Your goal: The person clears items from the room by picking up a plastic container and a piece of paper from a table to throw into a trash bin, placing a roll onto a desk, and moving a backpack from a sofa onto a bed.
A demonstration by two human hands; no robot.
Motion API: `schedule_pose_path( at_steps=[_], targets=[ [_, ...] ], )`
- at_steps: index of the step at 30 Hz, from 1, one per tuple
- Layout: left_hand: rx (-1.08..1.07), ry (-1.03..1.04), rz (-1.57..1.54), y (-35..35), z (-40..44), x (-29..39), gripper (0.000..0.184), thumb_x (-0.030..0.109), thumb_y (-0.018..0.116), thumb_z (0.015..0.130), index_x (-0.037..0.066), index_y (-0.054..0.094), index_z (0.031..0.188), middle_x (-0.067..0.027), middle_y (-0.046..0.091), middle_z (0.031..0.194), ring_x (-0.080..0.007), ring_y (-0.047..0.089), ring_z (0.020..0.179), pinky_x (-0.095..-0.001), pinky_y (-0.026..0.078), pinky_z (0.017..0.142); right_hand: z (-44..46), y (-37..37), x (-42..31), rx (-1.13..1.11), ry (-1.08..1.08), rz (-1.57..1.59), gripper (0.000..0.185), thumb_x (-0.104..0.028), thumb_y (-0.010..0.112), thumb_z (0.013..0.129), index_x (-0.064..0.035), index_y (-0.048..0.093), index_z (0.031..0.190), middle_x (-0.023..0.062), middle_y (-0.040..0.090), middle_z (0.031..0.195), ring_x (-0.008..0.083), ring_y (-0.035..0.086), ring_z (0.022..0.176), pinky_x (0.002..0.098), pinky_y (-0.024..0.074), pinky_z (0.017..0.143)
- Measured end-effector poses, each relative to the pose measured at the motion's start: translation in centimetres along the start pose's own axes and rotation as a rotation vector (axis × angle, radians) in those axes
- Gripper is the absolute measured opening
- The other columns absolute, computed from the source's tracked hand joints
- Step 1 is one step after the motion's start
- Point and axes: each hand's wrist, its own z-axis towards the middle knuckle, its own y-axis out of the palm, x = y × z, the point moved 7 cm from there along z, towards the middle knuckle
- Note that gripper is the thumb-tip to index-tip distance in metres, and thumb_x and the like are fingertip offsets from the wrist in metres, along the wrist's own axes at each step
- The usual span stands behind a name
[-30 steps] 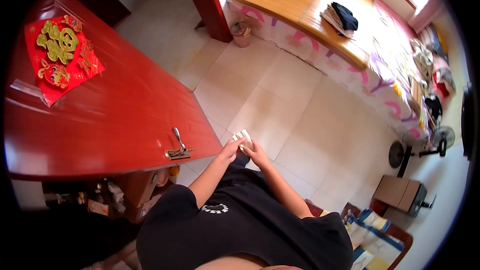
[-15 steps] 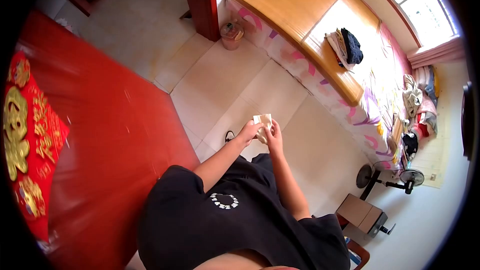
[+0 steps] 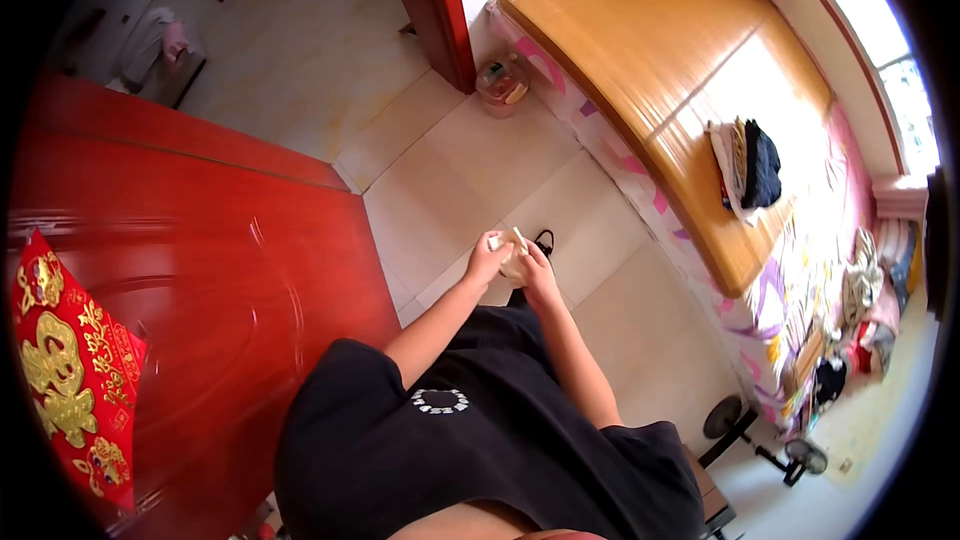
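Note:
In front of my body, both hands hold a small, crumpled cream-coloured piece (image 3: 513, 262), cloth or paper; I cannot tell which. My left hand (image 3: 484, 262) pinches its left side. Closed on its right side is my right hand (image 3: 540, 278). The piece's upper edge sticks up between my fingers, while the fingers partly cover the rest. Below the hands, a dark shoe (image 3: 545, 242) shows against the tiled floor (image 3: 450, 170).
A red door (image 3: 210, 290) with a red-and-gold decoration (image 3: 75, 370) stands at left. A door frame (image 3: 435, 15) and a lidded bin (image 3: 502, 88) are ahead. To the right, a bed (image 3: 640, 50) bears folded clothes (image 3: 745, 170); a fan (image 3: 724, 417) stands lower right.
The view has shifted and turned, with bed and bin moving right in it. The cream piece looks more bunched between my hands. A shoe now shows right of the hands instead of left.

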Motion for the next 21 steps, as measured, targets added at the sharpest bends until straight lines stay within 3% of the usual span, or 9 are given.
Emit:
schedule_pose_path(
  at_steps=[4,6,8,10,11,14,16,18,21],
  targets=[
    [0.047,-0.097,-0.044,4.9,4.4,3.8,0.025,0.012,0.060,0.081,0.000,0.053,0.102,-0.0045,0.060,0.090,-0.0107,0.057,0.081,-0.0241,0.045,0.072,6.5,-1.2,-6.9,-0.141,0.158,0.074,0.033,-0.007,0.042,0.086,-0.0006,0.045,0.118,0.0077,0.055,0.103,0.0175,0.056,0.093,0.0308,0.0482,0.078],
    [0.112,-0.032,-0.062,4.9,6.5,5.0,0.023,0.012,0.057,0.082,0.004,0.054,0.104,-0.0040,0.059,0.093,-0.0124,0.058,0.081,-0.0263,0.048,0.068,9.1,-0.4,-8.3,-0.183,0.165,-0.018,0.032,-0.005,0.042,0.085,0.0001,0.044,0.117,0.0089,0.055,0.104,0.0189,0.057,0.092,0.0332,0.0492,0.077],
    [0.173,-0.117,-0.252,6.1,7.6,5.7,0.024,0.013,0.057,0.083,0.005,0.053,0.105,-0.0044,0.060,0.094,-0.0132,0.059,0.081,-0.0260,0.049,0.067,11.7,-1.2,-10.2,-0.173,0.232,-0.035,0.029,-0.004,0.044,0.084,-0.0006,0.047,0.113,0.0080,0.057,0.099,0.0173,0.058,0.086,0.0309,0.0498,0.072],
    [0.207,-0.151,-0.306,6.9,9.9,5.8,0.024,0.015,0.056,0.083,0.006,0.052,0.105,-0.0038,0.060,0.091,-0.0126,0.059,0.079,-0.0242,0.049,0.064,15.0,-2.4,-11.5,-0.191,0.341,-0.324,0.024,-0.006,0.047,0.084,-0.0013,0.050,0.107,0.0060,0.058,0.091,0.0133,0.058,0.077,0.0260,0.0482,0.063],
    [0.225,-0.170,-0.319,7.3,11.1,5.6,0.022,0.015,0.056,0.082,0.006,0.052,0.102,-0.0033,0.059,0.091,-0.0120,0.059,0.077,-0.0240,0.049,0.063,16.9,-3.1,-11.8,-0.186,0.294,-0.334,0.020,-0.009,0.051,0.083,-0.0020,0.053,0.101,0.0034,0.059,0.081,0.0097,0.055,0.068,0.0228,0.0445,0.055],
    [0.259,-0.219,-0.289,8.5,16.4,4.6,0.018,0.016,0.058,0.080,0.010,0.052,0.095,-0.0002,0.058,0.085,-0.0083,0.056,0.070,-0.0210,0.046,0.058,22.1,-4.5,-14.8,-0.172,0.328,-0.564,0.020,-0.011,0.054,0.082,-0.0017,0.055,0.100,0.0026,0.059,0.078,0.0090,0.054,0.064,0.0226,0.0431,0.052],
    [0.224,-0.228,-0.182,9.4,20.7,4.1,0.017,0.014,0.057,0.082,0.012,0.051,0.097,-0.0006,0.058,0.087,-0.0091,0.057,0.074,-0.0217,0.047,0.058,27.0,-6.8,-15.2,-0.107,0.246,-0.785,0.018,-0.013,0.055,0.081,-0.0012,0.057,0.095,0.0020,0.059,0.074,0.0088,0.053,0.063,0.0224,0.0428,0.054],
    [0.160,-0.251,-0.095,10.4,25.1,2.7,0.013,0.009,0.056,0.082,0.010,0.051,0.094,-0.0010,0.057,0.086,-0.0093,0.057,0.071,-0.0220,0.049,0.054,31.5,-8.5,-15.7,-0.082,0.018,-1.043,0.022,-0.012,0.058,0.076,-0.0044,0.058,0.096,0.0066,0.060,0.074,0.0171,0.057,0.063,0.0286,0.0466,0.060],
    [0.120,-0.358,-0.190,10.9,33.9,-0.4,0.010,0.008,0.053,0.083,0.007,0.049,0.092,-0.0027,0.056,0.081,-0.0126,0.059,0.069,-0.0254,0.051,0.055,39.4,-10.6,-15.9,0.042,-0.049,-1.162,0.023,-0.011,0.059,0.072,-0.0047,0.058,0.094,0.0099,0.059,0.073,0.0250,0.059,0.067,0.0314,0.0472,0.065]
  ],
)
